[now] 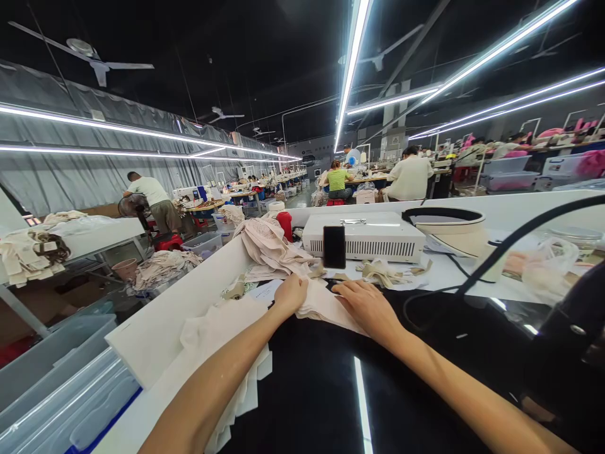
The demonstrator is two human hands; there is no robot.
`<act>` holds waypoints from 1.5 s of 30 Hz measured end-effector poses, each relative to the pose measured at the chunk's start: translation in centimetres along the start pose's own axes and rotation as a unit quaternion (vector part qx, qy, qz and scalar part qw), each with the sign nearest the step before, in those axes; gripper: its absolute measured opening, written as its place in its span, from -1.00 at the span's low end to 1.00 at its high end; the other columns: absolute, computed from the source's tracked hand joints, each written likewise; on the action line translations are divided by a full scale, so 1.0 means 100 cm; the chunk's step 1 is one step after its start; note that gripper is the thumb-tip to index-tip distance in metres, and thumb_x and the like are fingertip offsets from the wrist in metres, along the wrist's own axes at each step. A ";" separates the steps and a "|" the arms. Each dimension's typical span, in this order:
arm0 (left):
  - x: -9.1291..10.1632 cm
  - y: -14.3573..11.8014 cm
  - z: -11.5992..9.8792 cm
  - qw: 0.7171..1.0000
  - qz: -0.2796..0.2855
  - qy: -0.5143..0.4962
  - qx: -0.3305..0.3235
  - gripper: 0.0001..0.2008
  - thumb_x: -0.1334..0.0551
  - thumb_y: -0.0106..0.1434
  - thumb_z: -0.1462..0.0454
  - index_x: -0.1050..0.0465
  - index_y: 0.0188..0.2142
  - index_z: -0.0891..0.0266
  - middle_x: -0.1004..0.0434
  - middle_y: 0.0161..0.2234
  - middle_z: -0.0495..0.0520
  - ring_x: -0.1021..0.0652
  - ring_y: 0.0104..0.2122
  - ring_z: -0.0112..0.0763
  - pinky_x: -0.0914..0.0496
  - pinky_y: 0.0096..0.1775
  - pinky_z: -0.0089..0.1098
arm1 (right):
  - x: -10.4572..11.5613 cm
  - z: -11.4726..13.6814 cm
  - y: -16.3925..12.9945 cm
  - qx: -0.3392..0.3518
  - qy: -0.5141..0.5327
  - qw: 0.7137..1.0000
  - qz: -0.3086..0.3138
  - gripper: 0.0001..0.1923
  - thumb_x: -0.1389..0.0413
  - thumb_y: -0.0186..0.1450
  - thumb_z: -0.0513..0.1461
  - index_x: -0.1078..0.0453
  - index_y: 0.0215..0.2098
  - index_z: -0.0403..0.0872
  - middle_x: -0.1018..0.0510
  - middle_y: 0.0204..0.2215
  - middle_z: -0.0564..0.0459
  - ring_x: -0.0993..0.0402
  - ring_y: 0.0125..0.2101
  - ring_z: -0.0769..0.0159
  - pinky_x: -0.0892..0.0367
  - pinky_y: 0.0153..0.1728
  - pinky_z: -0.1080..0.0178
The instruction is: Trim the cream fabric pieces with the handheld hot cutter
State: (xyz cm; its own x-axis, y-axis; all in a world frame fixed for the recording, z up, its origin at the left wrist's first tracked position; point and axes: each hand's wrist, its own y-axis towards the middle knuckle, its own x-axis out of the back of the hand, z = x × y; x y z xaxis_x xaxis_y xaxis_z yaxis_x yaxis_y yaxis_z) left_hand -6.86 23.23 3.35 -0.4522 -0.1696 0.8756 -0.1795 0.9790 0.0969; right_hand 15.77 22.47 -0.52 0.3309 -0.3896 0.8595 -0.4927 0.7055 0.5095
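In the head view, the cream fabric stack (325, 306) lay on the counter (312, 384) between both hands, its long axis running crosswise and slanting nearer the wearer toward the right. The left hand (290, 295) stood at its left end, fingers curled; whether they pinched cloth could not be told. The right hand (366, 309) lay across its right part, fingers extended, ungripped.

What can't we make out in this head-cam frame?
In the head view:
Left hand: fingertips curled out of sight behind the hand itself.
Right hand: underside hidden by its own back, so its grip on the pale cloth is unclear.
White paper: print too small to read.
Phone-like slab: face dark, nothing legible.
Black object: cut off by the right edge.
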 end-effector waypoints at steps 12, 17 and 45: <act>0.024 -0.014 -0.010 0.968 -0.062 0.003 -0.243 -0.67 -0.36 0.59 0.12 -0.54 0.22 0.22 -0.58 0.20 0.21 -0.65 0.10 -0.10 -0.61 0.13 0.00 | -0.015 0.002 -0.005 0.061 -0.014 0.995 0.072 -0.72 -0.26 0.58 -0.10 -0.56 0.17 -0.04 -0.67 0.11 -0.09 -0.68 -0.01 0.14 -0.66 0.03 0.00; 0.008 -0.014 -0.010 0.929 0.037 0.025 -0.368 -0.72 -0.37 0.59 0.13 -0.58 0.16 0.21 -0.61 0.18 0.19 -0.66 0.09 -0.13 -0.61 0.14 -0.02 | -0.019 0.001 -0.008 0.063 -0.017 0.996 0.057 -0.75 -0.26 0.59 -0.12 -0.56 0.15 -0.05 -0.68 0.06 -0.06 -0.69 -0.05 0.16 -0.66 0.01 0.01; 0.065 -0.047 0.041 0.985 0.033 0.017 -0.170 -0.54 -0.35 0.59 0.08 -0.45 0.38 0.13 -0.38 0.44 0.26 -0.49 0.34 0.07 -0.43 0.34 0.20 | -0.031 0.007 -0.039 0.042 0.101 0.993 -0.050 -0.51 0.12 0.65 -0.10 -0.57 0.26 -0.06 -0.71 0.18 -0.24 -0.70 0.15 -0.15 -0.61 0.18 -0.18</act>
State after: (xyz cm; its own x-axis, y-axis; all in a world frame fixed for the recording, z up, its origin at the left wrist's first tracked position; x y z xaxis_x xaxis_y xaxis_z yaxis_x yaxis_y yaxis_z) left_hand -12.57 17.06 6.67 -0.4219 -0.1070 0.9003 0.1548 0.9699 0.1878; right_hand 16.09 20.49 -5.16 0.5316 -0.3218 0.7835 -0.5128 0.6140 0.6001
